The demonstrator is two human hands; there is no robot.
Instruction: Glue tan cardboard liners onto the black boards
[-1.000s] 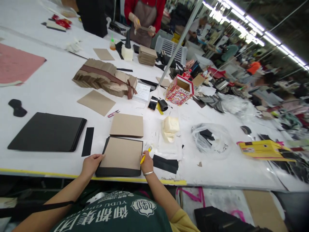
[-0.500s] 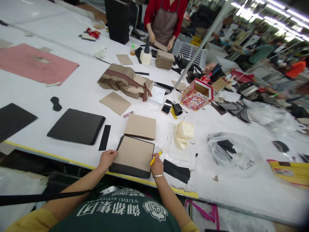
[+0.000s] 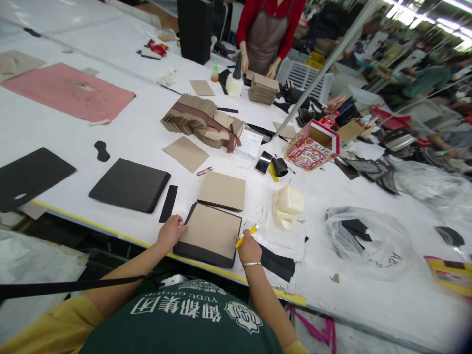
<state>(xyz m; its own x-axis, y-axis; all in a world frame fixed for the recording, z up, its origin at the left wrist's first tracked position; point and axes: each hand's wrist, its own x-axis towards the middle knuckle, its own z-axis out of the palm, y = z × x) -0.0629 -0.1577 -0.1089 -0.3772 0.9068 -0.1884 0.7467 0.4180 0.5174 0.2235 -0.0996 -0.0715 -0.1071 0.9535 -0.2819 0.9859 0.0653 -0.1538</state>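
Observation:
A tan board (image 3: 212,228) lies on a stack of black sheets (image 3: 206,254) at the table's front edge, with a black strip showing along its near side. My left hand (image 3: 171,232) pinches the board's left edge, fingers closed. My right hand (image 3: 250,247) is closed round a yellow-handled brush (image 3: 248,236) and rests at the board's right edge. Just behind lies a stack of tan boards (image 3: 221,191). Black strips (image 3: 277,263) lie right of my right hand. A cream-coloured container (image 3: 287,206) stands farther right.
Black sheets (image 3: 130,184) are piled on the left, beside a narrow black strip (image 3: 168,203). Small scissors (image 3: 205,171), a phone (image 3: 263,162) and a red patterned box (image 3: 311,145) lie farther back. A plastic bag (image 3: 368,243) is at right. Another person (image 3: 267,37) works across the table.
The whole view has shifted, so the table's things appear farther right. Both my hands remain at the board's sides, with the brush still in my right hand.

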